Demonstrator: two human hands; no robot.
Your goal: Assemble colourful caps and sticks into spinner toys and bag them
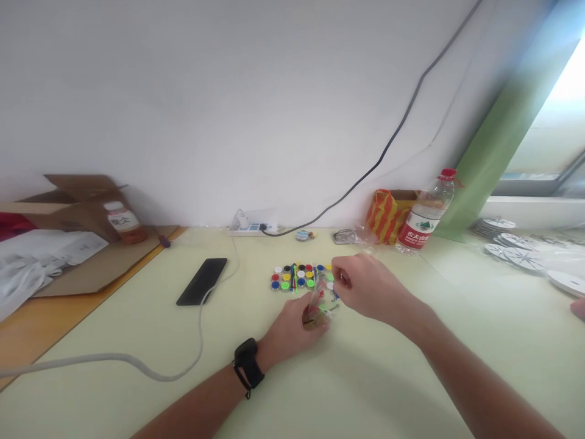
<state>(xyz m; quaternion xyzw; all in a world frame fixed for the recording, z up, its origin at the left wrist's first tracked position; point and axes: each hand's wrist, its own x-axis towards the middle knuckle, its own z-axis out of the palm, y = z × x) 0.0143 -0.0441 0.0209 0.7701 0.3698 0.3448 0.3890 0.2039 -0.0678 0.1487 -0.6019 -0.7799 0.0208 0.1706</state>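
Observation:
My left hand (292, 326), with a black watch (248, 363) on the wrist, is curled around what looks like a small clear plastic bag (315, 300). Red and green bits show in or behind the plastic. Just to the right and a little higher, my right hand (363, 283) is closed with fingers curled; whatever they may pinch is hidden. Beyond both hands lie rows of small coloured round pieces (275, 277) in white, black, red, yellow, blue and green. Thin blue and green sticks (295, 277) lie among them, and my hands partly cover the right end.
A phone (202, 281) and a white cable (201, 329) lie left. Along the wall are a power strip (253, 229), a striped bag (386, 216) and a large bottle (423, 216). White discs (521, 259) sit right; a cardboard box (91, 207) and small bottle (124, 222) stand left.

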